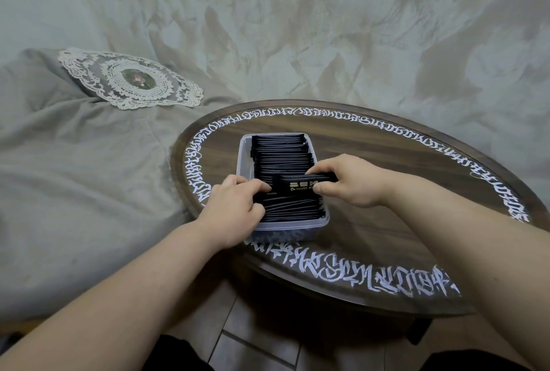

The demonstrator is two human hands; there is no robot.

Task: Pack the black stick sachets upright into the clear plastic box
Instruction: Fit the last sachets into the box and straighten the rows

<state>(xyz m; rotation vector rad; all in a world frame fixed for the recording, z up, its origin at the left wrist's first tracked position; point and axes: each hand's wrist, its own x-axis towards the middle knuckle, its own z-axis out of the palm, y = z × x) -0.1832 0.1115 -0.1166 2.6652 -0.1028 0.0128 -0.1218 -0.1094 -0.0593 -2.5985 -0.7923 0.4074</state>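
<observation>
2 hands, 1 clear plastic box (245, 162), 1 round table (387, 221), 1 lace doily (131, 79); packed sachets (282, 153) too many to count.

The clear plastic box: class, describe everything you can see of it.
The clear plastic box is a rectangular tub with rounded corners and frosted see-through walls, lidless. It stands on a round dark wooden table and is nearly full of black stick sachets packed in rows. The left hand rests over its near left rim; the right hand holds a sachet above it.
</observation>
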